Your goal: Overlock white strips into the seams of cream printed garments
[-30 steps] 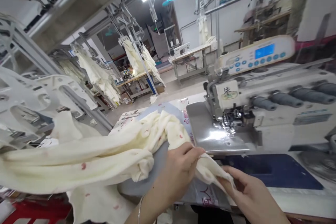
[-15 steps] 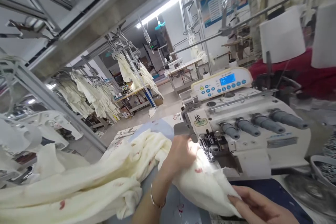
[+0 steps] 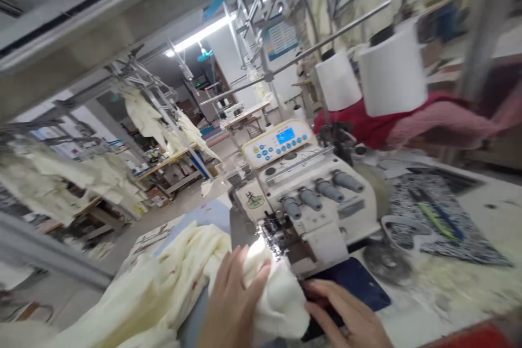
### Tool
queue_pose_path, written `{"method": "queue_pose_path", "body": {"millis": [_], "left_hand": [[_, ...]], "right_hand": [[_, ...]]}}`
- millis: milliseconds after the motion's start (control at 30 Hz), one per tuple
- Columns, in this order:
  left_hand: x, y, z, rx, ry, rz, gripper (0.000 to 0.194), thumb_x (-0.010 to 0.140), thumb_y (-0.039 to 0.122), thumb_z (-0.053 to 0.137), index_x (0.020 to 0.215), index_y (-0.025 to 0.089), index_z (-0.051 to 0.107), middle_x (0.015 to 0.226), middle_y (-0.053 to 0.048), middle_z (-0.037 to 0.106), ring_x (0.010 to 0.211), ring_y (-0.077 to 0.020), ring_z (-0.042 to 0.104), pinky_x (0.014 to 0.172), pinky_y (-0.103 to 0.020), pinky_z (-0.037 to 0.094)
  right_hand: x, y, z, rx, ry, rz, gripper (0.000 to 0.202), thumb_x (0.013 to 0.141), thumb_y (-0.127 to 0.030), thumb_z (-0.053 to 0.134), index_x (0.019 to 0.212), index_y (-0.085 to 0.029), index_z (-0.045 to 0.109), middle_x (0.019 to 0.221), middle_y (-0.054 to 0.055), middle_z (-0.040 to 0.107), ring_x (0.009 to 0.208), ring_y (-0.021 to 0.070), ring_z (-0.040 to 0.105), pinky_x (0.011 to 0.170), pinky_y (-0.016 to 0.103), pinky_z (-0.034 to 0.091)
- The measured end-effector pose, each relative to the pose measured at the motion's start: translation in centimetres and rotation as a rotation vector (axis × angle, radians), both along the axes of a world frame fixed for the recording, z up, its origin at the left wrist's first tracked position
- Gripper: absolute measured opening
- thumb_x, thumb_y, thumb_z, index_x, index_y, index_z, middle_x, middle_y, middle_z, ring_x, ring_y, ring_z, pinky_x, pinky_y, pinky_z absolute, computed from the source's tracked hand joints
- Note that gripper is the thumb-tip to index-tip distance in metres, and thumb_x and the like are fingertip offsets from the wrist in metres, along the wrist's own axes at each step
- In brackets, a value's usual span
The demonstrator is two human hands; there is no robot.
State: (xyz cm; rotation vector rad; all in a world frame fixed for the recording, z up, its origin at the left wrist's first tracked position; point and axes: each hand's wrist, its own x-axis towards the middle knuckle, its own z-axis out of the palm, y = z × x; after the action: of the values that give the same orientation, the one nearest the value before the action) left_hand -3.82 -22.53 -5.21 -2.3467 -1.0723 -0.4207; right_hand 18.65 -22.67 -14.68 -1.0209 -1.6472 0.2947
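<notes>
A cream cloth (image 3: 281, 299) with small red marks elsewhere on it lies bunched in front of the overlock sewing machine (image 3: 322, 196). My left hand (image 3: 234, 293) grips a fold of it between thumb and fingers, just left of the lit presser foot and needle area (image 3: 275, 242). At the cloth's right edge, my right hand (image 3: 346, 310) has its thumb and fingertips closed on the border, partly hidden by the fabric. The rest of the cloth trails over the table to the left.
White thread cones (image 3: 391, 73) stand behind the machine, near red fabric (image 3: 350, 125). On the right are a round metal dish (image 3: 387, 263), a white-rimmed container (image 3: 403, 228) and green-handled snips (image 3: 438, 220) on patterned cloth. Cream garments (image 3: 69, 174) hang at left.
The view has swung right, showing more of the right tabletop. My left hand has opened out and regripped a fold; my right hand has come closer to it, and the cloth is bunched between them.
</notes>
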Motion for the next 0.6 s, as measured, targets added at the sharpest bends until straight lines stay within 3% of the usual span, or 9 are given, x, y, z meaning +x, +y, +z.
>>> {"method": "queue_pose_path", "body": {"millis": [67,167,233,300,400,467,600], "left_hand": [[0.1,0.1,-0.5,0.128,0.004,0.024,0.051,0.083,0.000,0.042,0.125,0.025,0.056,0.136,-0.014,0.050,0.129,-0.0308,0.047,0.101,-0.050,0.046],[1.3,-0.4,-0.2,0.227,-0.061,-0.027,0.051,0.083,-0.001,0.045,0.125,0.026,0.057,0.133,-0.011,0.056,0.128,-0.0279,0.050,0.106,-0.046,0.044],[2.4,-0.9,0.3,0.234,-0.119,-0.085,0.049,0.083,-0.001,0.048,0.123,0.025,0.058,0.126,-0.009,0.061,0.123,-0.0251,0.055,0.104,-0.039,0.048],[3.7,-1.3,0.6,0.209,-0.166,-0.137,0.047,0.081,-0.002,0.049,0.118,0.023,0.060,0.121,-0.009,0.064,0.120,-0.0235,0.057,0.100,-0.035,0.051],[5.2,-1.7,1.0,0.112,-0.217,-0.268,0.045,0.080,-0.002,0.046,0.118,0.017,0.059,0.120,-0.013,0.063,0.122,-0.0239,0.055,0.098,-0.034,0.053],[6.1,-2.1,1.3,-0.024,-0.321,-0.314,0.045,0.082,0.001,0.045,0.124,0.016,0.055,0.124,-0.015,0.060,0.124,-0.0237,0.053,0.098,-0.035,0.053],[7.4,-3.2,1.9,-0.453,-0.673,-0.148,0.050,0.089,0.018,0.053,0.138,0.023,0.043,0.135,-0.012,0.053,0.124,-0.0231,0.053,0.103,-0.040,0.049]], "right_hand": [[4.2,0.7,0.4,0.101,-0.078,-0.193,0.025,0.089,-0.033,0.055,0.113,-0.024,0.061,0.108,0.004,0.065,0.096,0.0183,0.063,0.088,0.028,0.051],[10.8,2.2,0.6,0.141,-0.204,-0.424,0.028,0.087,-0.029,0.051,0.110,-0.021,0.064,0.107,0.010,0.064,0.093,0.0282,0.058,0.088,0.045,0.046],[13.9,3.0,0.7,0.145,-0.261,-0.421,0.028,0.089,-0.031,0.042,0.093,-0.022,0.068,0.100,0.011,0.065,0.083,0.0280,0.058,0.078,0.044,0.048],[15.1,3.3,1.1,0.151,-0.270,-0.374,0.029,0.091,-0.031,0.039,0.085,-0.024,0.067,0.090,0.009,0.066,0.079,0.0261,0.058,0.073,0.041,0.049],[14.0,2.2,2.5,0.166,-0.222,-0.255,0.018,0.090,-0.036,0.050,0.085,-0.026,0.064,0.082,0.004,0.065,0.077,0.0213,0.061,0.069,0.031,0.053],[12.0,0.8,3.6,0.084,-0.120,-0.103,0.016,0.087,-0.040,0.057,0.084,-0.026,0.064,0.080,0.003,0.065,0.076,0.0179,0.064,0.064,0.023,0.054],[6.9,-1.6,4.6,-0.344,0.268,0.339,0.021,0.084,-0.045,0.061,0.083,-0.025,0.065,0.074,0.001,0.066,0.066,0.0164,0.066,0.056,0.020,0.055]]}}
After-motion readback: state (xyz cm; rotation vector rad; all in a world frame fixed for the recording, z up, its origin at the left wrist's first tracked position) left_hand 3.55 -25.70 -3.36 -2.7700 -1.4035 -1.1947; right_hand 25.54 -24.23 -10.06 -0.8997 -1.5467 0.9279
